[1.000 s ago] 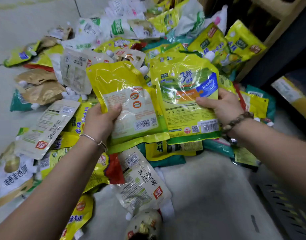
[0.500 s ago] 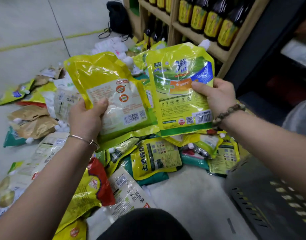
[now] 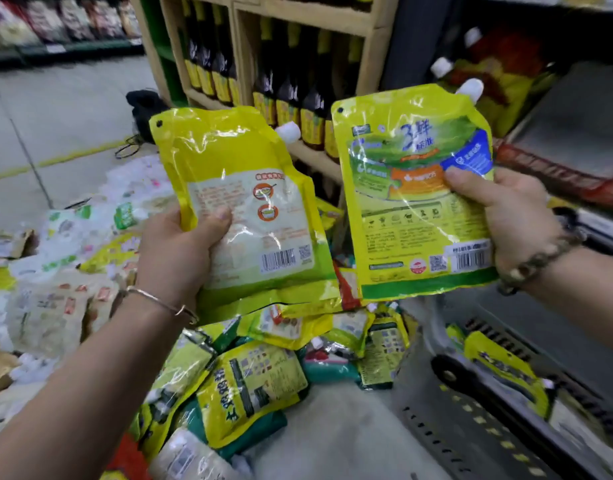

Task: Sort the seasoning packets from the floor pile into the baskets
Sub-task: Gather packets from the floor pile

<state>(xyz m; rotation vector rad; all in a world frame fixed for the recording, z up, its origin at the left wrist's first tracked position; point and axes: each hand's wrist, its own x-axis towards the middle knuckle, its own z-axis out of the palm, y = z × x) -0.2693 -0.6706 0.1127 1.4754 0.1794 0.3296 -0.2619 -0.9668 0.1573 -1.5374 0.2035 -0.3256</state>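
My left hand [image 3: 175,258] grips a yellow spouted seasoning pouch [image 3: 249,188] by its lower left edge, its back label with a barcode facing me. My right hand [image 3: 505,216] holds a second yellow and green pouch [image 3: 409,216] by its right edge, thumb on the printed face. Both pouches are upright, side by side, raised above the floor pile of packets [image 3: 256,382]. A dark grey perforated basket [image 3: 478,441] sits at the lower right with a yellow packet [image 3: 505,368] lying inside.
A wooden shelf [image 3: 370,53] with dark sauce bottles [image 3: 284,95] stands behind the pouches. More packets [image 3: 55,306] spread over the pale floor at the left. A black bag [image 3: 144,105] lies by the shelf's foot. A dark rack with goods is at the right.
Both hands have lifted their pouches higher and slightly apart. The view has tilted up, bringing in the shelf with bottles and the basket at the right.
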